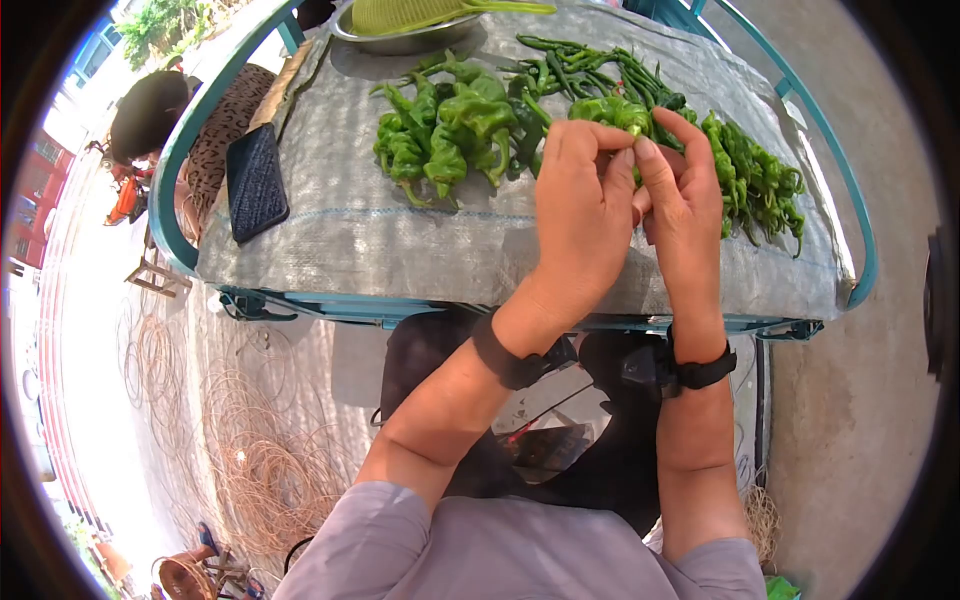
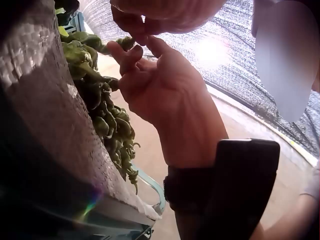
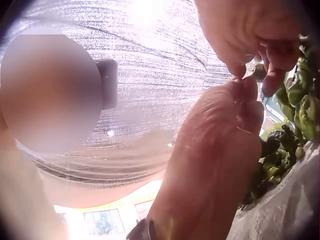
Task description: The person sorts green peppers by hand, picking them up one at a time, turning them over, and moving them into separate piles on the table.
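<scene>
Over the near edge of the cart, my left hand (image 1: 585, 205) and right hand (image 1: 688, 205) meet fingertip to fingertip. Between them is a wrinkled green pepper (image 1: 608, 111), its pale stem end pinched by both thumbs and forefingers. Part of the pepper is hidden behind the fingers. From the right wrist, a bit of the pepper (image 3: 258, 71) shows between the fingertips. Just behind the hands lies a row of green peppers (image 1: 745, 175), and a heap of wrinkled green peppers (image 1: 450, 130) lies to the left.
Slim green chillies (image 1: 590, 65) lie farther back. A dark phone (image 1: 255, 182) rests on the grey sheet (image 1: 370, 255) at left. A metal bowl (image 1: 400, 42) holding a green strainer (image 1: 410, 12) stands at the back. Teal rails (image 1: 835, 165) flank the cart, and another person (image 1: 215, 130) sits beyond at left.
</scene>
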`<state>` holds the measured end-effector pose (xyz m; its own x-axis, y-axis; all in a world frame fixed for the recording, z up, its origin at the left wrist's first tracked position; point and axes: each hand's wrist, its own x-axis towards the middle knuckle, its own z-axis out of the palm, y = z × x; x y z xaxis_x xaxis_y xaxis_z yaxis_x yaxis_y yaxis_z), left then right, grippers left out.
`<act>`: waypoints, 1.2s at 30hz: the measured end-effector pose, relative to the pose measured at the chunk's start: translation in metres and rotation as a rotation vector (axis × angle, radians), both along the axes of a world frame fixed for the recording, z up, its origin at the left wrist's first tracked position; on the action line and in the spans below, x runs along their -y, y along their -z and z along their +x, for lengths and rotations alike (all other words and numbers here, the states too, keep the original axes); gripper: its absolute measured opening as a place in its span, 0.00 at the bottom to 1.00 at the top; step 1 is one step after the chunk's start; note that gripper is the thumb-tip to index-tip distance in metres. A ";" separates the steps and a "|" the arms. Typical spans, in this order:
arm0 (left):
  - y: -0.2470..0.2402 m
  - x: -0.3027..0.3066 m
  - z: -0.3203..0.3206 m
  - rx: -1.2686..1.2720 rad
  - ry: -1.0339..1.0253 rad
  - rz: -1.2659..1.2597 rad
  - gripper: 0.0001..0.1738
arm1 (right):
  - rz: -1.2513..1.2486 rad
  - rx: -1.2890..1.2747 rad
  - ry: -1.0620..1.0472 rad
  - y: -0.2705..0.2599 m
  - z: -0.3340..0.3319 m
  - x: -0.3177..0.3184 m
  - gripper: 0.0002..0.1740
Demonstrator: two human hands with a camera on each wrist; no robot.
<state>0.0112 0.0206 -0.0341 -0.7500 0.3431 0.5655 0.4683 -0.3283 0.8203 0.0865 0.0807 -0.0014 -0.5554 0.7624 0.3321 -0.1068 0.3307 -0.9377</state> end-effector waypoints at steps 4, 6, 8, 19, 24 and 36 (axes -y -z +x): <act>-0.007 0.005 0.003 -0.032 0.096 -0.020 0.06 | -0.183 -0.041 -0.070 -0.003 0.009 -0.010 0.28; -0.009 0.006 0.004 0.039 0.200 -0.086 0.07 | -0.190 -0.127 -0.060 0.001 0.009 -0.013 0.28; -0.008 0.006 0.005 0.029 0.249 -0.138 0.07 | -0.203 -0.190 -0.085 0.003 0.010 -0.018 0.27; -0.027 0.023 -0.013 0.498 0.353 0.013 0.16 | -0.102 -0.067 -0.251 0.011 0.011 -0.015 0.14; -0.024 0.023 -0.024 0.382 0.307 -0.118 0.23 | 0.078 0.051 -0.084 0.007 0.010 -0.002 0.14; 0.001 0.034 -0.058 -0.291 -0.165 -0.567 0.13 | 0.480 -0.003 0.458 0.012 0.018 -0.042 0.08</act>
<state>-0.0470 -0.0132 -0.0347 -0.6622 0.5409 0.5186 0.7043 0.2127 0.6773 0.1046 0.1226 -0.0133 -0.2089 0.6880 0.6949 0.1413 0.7244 -0.6747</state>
